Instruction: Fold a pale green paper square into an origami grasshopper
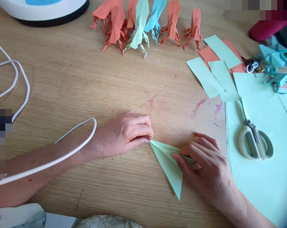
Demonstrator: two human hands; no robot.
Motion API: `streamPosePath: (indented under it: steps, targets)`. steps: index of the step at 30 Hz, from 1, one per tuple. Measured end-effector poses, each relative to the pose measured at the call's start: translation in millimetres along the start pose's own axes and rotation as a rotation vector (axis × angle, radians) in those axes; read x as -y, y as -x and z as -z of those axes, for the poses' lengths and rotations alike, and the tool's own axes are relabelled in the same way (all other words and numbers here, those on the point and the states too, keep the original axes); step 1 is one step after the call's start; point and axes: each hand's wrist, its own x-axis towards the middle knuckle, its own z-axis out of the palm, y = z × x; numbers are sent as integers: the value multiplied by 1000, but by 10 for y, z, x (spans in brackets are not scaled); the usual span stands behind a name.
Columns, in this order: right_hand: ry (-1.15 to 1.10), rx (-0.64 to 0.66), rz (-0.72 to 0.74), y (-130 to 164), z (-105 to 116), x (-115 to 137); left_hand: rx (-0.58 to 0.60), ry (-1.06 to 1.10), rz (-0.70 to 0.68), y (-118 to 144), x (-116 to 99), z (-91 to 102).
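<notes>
A folded piece of light green paper (170,172) lies on the wooden table between my hands, its long point aimed down toward me. My left hand (135,129) has its fingers curled and pinches the upper left tip of the paper. On the other side my right hand (207,167) grips the right part, thumb on top of a raised flap and fingers bent over it. The far right corner of the paper is hidden under the right hand.
Several folded paper figures (173,23) stand along the back. Cut green slips (206,77) lie at the upper right, near teal folded figures (273,55). Scissors (254,142) rest on a large green sheet (259,196). A white cable (50,163) loops over my left forearm.
</notes>
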Motion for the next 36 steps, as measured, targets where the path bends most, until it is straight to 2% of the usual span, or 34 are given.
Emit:
streamPosePath:
  steps: [25,36]
  targets:
    - [43,-16,-36,-23,-7,19,-54,-128,46,5,-98,-104]
    - [76,-31,-48,-33,-18,30,-114,-190,58,-1,-134,-167]
